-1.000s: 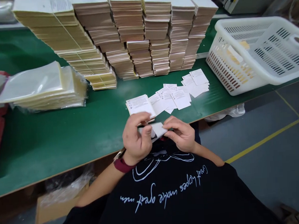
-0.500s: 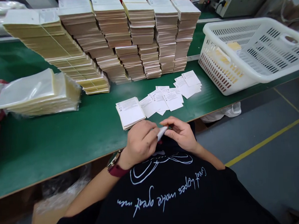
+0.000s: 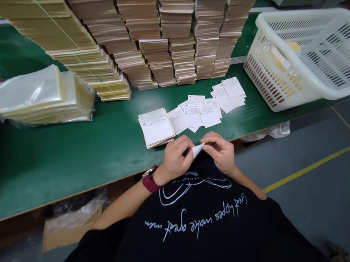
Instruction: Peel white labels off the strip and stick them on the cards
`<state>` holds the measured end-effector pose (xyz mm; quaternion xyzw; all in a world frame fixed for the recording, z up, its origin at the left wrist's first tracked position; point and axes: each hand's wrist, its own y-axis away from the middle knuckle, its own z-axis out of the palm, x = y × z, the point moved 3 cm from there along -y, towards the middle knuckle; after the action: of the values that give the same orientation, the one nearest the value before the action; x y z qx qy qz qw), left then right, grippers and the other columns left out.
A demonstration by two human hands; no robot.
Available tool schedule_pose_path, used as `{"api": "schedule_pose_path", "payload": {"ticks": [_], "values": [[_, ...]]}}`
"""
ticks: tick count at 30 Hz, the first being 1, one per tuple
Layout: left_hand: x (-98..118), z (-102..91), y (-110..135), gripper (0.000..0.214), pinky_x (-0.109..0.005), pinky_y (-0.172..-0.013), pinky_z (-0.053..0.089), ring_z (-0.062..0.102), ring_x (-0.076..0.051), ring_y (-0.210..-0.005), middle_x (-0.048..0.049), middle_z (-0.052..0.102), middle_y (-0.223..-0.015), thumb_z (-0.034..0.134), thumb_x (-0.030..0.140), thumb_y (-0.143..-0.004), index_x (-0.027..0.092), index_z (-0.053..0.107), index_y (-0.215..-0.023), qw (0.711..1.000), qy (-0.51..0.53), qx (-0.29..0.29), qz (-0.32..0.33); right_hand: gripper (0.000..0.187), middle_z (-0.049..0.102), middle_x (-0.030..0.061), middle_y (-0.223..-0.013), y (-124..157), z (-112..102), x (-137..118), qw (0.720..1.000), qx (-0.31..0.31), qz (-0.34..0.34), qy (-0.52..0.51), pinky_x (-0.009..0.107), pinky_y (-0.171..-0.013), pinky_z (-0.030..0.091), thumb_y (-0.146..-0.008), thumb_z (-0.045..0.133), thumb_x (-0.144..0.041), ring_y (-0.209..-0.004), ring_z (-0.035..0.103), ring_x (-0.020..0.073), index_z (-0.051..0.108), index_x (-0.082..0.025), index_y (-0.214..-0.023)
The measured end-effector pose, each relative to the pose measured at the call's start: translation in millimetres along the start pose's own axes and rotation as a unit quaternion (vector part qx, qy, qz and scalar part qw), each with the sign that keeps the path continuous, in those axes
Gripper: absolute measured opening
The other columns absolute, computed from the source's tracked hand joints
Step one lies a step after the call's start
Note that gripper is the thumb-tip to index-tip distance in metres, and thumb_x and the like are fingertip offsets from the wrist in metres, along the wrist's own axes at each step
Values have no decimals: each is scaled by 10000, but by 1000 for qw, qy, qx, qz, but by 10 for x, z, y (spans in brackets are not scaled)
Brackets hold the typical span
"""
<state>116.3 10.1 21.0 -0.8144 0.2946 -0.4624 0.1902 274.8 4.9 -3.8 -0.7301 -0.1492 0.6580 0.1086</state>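
Close to my body at the table's front edge, my left hand (image 3: pixel 179 157) is closed around a small white paper card (image 3: pixel 198 150), which looks bent or curled. The thumb and fingertips of my right hand (image 3: pixel 220 151) pinch the card's pointed right end. Most of the card is hidden by my left fingers. Just beyond my left hand lies a neat stack of printed white cards (image 3: pixel 157 128). From it, loose overlapping cards (image 3: pixel 208 115) spread to the right, with a further group of cards (image 3: pixel 233 88) behind them.
Tall stacks of paper cards (image 3: pixel 144 20) line the back of the green table (image 3: pixel 116 138). A plastic-wrapped pile of sheets (image 3: pixel 48 95) lies at left. On the right, a white slotted basket (image 3: pixel 274 77) holds some yellowish pieces. The table's front edge runs before me.
The view has tilted down and shifted. More of the white card now shows between my hands, and its pointed end has turned up towards my right fingertips.
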Motion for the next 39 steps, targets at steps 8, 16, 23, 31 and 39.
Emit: {"api": "schedule_pose_path", "payload": {"ticks": [8, 16, 23, 31, 39], "values": [[-40, 165, 11, 155, -227, -512, 357, 448, -93, -560, 31, 490, -621, 472, 66, -785, 185, 475, -686, 998, 29, -42, -45, 287, 606, 2, -786, 119, -158, -19, 930, 59, -235, 275, 416, -707, 471, -781, 651, -129, -738, 569, 193, 669, -318, -996], [-76, 254, 23, 177, -321, -657, 493, 525, -167, -723, -49, 583, -741, 423, 133, -886, 175, 511, -738, 994, -85, -70, 4, 117, 485, 22, -745, 85, -397, -111, 877, 290, -288, 253, 467, -662, 468, -848, 529, -266, -702, 553, 233, 603, -340, -900], [-146, 337, 136, 90, -603, -1044, 421, 422, -411, -1327, -231, 485, -1395, 507, 66, -803, 108, 579, -838, 953, -281, -110, -22, 88, 591, 5, -819, -219, -468, 87, 937, 271, -93, 199, 350, -665, 476, -876, 585, -280, -697, 589, 168, 601, -275, -963], [-187, 317, 262, 144, -522, -1030, 470, 502, -359, -1287, -232, 579, -1292, 461, 92, -868, 101, 590, -932, 949, -276, -154, 11, 100, 555, -46, -620, -531, -72, 410, 969, 66, 89, 221, 265, -614, 421, -841, 589, -290, -573, 517, 119, 617, -199, -874], [-172, 292, 302, 111, -530, -1013, 466, 470, -399, -1310, -241, 533, -1358, 479, 122, -854, 109, 579, -899, 938, -312, -149, 11, 55, 586, -34, -630, -958, 364, 440, 938, -100, 72, 323, 274, -669, 373, -853, 561, -214, -631, 531, 140, 614, -197, -854]]}}
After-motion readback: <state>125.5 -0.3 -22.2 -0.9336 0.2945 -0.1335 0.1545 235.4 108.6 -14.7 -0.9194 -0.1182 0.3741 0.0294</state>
